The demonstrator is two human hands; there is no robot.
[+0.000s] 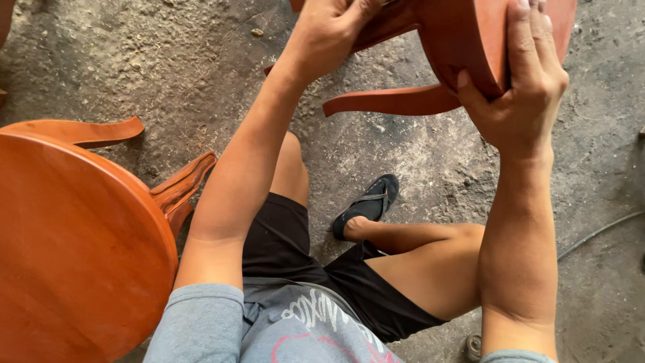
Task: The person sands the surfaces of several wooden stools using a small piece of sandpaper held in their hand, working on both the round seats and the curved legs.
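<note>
In the head view, the only lettering is a white and pink print on the grey shirt (295, 329) at about 6 o'clock, partly folded and cut by the lower edge. No packages or signs show.

At 12 to 1 o'clock a reddish-brown wooden stool (463, 40) is held off the ground, tipped so that its round seat rim faces down toward the camera and its curved legs reach out toward 10 o'clock. The left hand (329, 30) is at 12 o'clock, fingers bent over one of the stool's legs near the seat; how tightly it closes cannot be told, since the fingertips run out of the top edge. The right hand (524, 84) is at 1 o'clock, wrapped on the seat rim, fingers laid flat up the outer face and thumb pressed on the lower edge, a firm clasp on the stool.

At 8 to 9 o'clock stands a second stool (74, 249) of the same colour, its round glossy seat facing up and curved legs showing at its upper side, well apart from both hands.

Below the arms the person sits in black shorts (282, 242), one foot in a black sandal (368, 205) near the centre, on a rough concrete floor (168, 60). A thin dark cable (598, 232) lies at 3 o'clock.
</note>
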